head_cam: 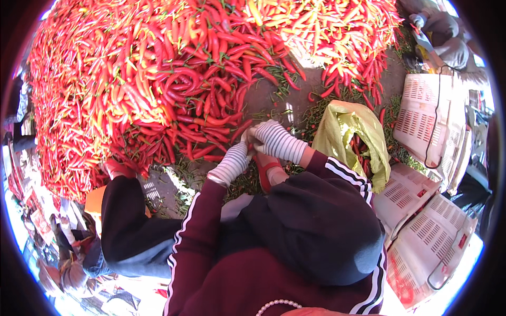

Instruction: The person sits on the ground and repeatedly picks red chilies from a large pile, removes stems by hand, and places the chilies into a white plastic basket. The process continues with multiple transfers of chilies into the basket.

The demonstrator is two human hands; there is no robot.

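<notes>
My left hand (233,160) and my right hand (274,140), both in striped white knit gloves, meet in front of my knees. Their fingertips are together around a red chili pepper (250,146), mostly hidden; which hand grips it is hard to tell. Just beyond them spreads a large heap of red chili peppers (189,87). Green chili stems (308,122) litter the ground near my right hand. A yellow-green woven sack (330,126) stands with its mouth open to the right of my right hand, with dark red chilies (360,152) inside.
White slatted plastic crates (421,114) stand at the right, two more (431,233) below them. An orange object (95,199) lies by my left knee. A person (442,31) in gloves crouches at the upper right, and other people (71,252) are at the lower left.
</notes>
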